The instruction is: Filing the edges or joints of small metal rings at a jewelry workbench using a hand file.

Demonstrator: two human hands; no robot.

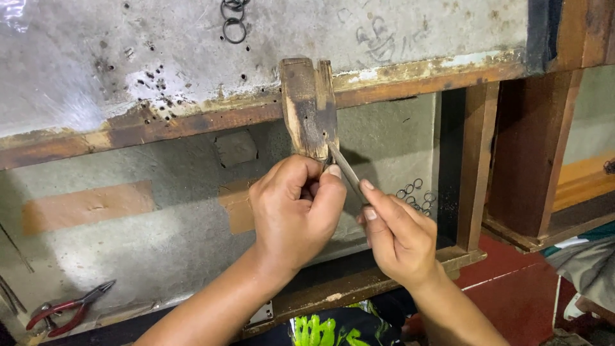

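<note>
A worn wooden peg block [308,106] juts from the front edge of a scarred metal-topped workbench [384,38]. My left hand [296,214] is closed just under the block, pinching something small against its lower end; what it holds is hidden by the fingers. My right hand [398,236] grips a thin flat metal file [346,170], whose tip rests against the block's lower right corner beside my left thumb.
Red-handled pliers [67,309] lie on the lower shelf at the left. Small metal rings [415,196] lie on the shelf behind my right hand, and two rings [234,19] sit on the bench top. A wooden post [477,160] stands at the right.
</note>
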